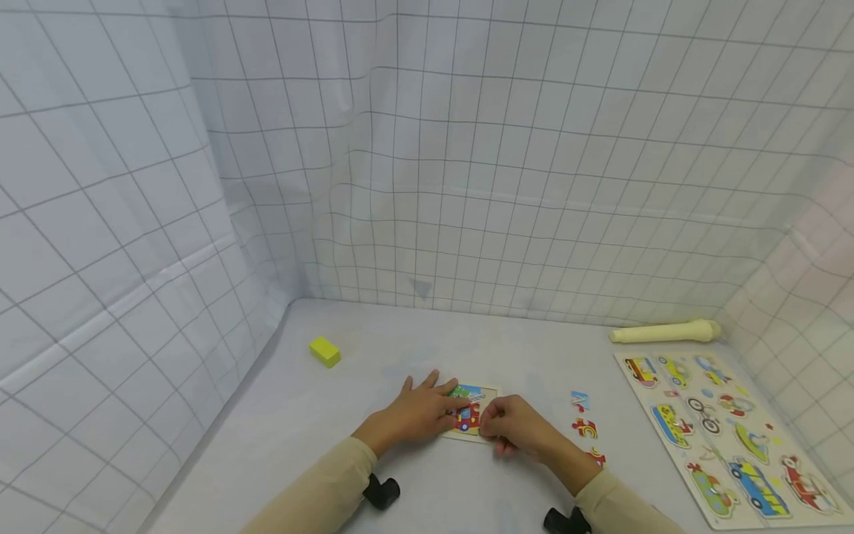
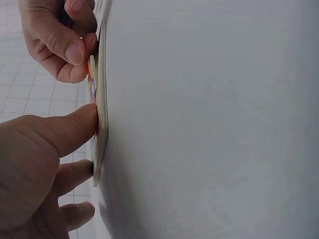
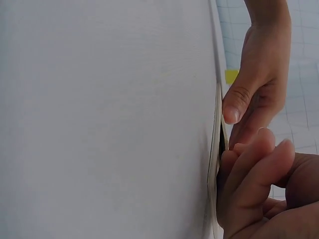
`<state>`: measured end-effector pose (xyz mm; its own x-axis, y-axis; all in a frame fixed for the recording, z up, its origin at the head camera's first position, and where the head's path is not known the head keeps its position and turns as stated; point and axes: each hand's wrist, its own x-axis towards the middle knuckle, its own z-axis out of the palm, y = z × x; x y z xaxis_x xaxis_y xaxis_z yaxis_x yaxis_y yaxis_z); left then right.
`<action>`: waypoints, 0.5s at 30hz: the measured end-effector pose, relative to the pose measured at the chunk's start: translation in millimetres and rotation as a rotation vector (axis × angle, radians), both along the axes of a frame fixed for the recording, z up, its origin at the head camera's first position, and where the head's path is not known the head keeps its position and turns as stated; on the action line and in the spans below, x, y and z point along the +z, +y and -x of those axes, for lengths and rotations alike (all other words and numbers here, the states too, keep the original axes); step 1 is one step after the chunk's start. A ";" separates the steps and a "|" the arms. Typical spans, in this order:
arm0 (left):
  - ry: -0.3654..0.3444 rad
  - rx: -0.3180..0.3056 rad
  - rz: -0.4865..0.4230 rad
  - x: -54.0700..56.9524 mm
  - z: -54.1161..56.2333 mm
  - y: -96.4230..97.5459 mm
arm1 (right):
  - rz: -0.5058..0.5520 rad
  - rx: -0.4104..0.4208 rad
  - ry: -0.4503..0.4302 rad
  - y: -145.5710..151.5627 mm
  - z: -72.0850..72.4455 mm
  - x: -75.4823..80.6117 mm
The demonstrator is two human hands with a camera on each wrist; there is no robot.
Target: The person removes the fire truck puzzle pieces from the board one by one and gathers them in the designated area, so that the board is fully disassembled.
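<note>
A small wooden jigsaw board (image 1: 460,437) with a pale frame lies flat on the table. On it are picture pieces showing a red vehicle (image 1: 467,421) against blue and green. My left hand (image 1: 420,408) rests on the board's left side, fingers spread and thumb pressing the picture. At the right side, my right hand (image 1: 517,426), fingers curled, pinches the edge of a puzzle piece (image 2: 91,67). That piece tilts up from the board, with a dark gap under it in the right wrist view. The fingers hide much of its face.
Several loose puzzle pieces (image 1: 585,428) lie right of the right hand. Farther right is a large board (image 1: 723,437) of vehicle pictures, with a cream stick-shaped object (image 1: 663,332) behind it. A yellow block (image 1: 325,351) sits back left. Grid-lined white sheets (image 1: 467,163) enclose the table.
</note>
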<state>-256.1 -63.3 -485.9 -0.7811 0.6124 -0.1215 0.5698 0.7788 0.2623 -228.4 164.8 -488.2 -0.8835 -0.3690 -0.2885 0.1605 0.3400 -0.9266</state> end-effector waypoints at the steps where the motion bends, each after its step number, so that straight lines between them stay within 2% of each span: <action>1: -0.001 0.001 -0.002 -0.3 0.2 -0.1 | 0.002 -0.006 0.001 -0.8 0.2 -0.4; 9: 0.002 0.005 0.007 -2.6 2.3 -0.1 | -0.014 -0.024 0.010 -4.3 2.6 -5.2; 15: 0.008 0.014 0.033 -4.5 3.0 0.2 | -0.070 -0.006 0.061 -5.2 3.7 -5.6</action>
